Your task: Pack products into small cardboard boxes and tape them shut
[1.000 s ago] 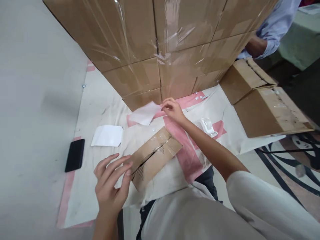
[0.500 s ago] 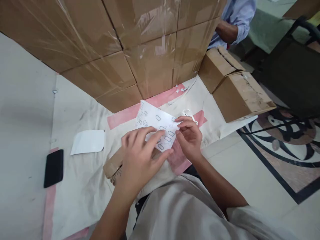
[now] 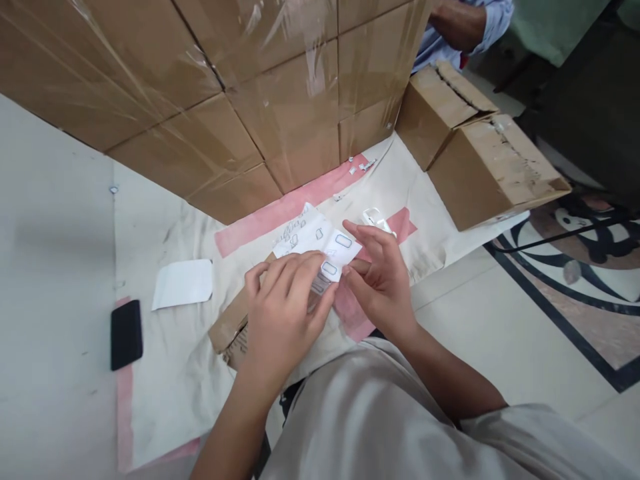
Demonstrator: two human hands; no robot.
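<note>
A white sheet printed with rounded rectangular outlines is held over the cloth, creased and bent toward me. My left hand grips its near left part, thumb below and fingers on top. My right hand is at the sheet's right corner, thumb and a bent finger pinched at the edge while the index finger is raised. Whether something small is between those fingertips is too fine to see. Below my left hand lies a cardboard piece, partly covered by it. A small white plastic item is just beyond my right hand.
Taped cardboard boxes form a wall ahead. Two more boxes stand at the right. A white card and a black phone lie to the left. Paper scraps dot the cloth. Another person's arm shows at the top.
The sheet has been folded or bent more between my hands. My right index finger has lifted off its edge. The view has shifted slightly.
</note>
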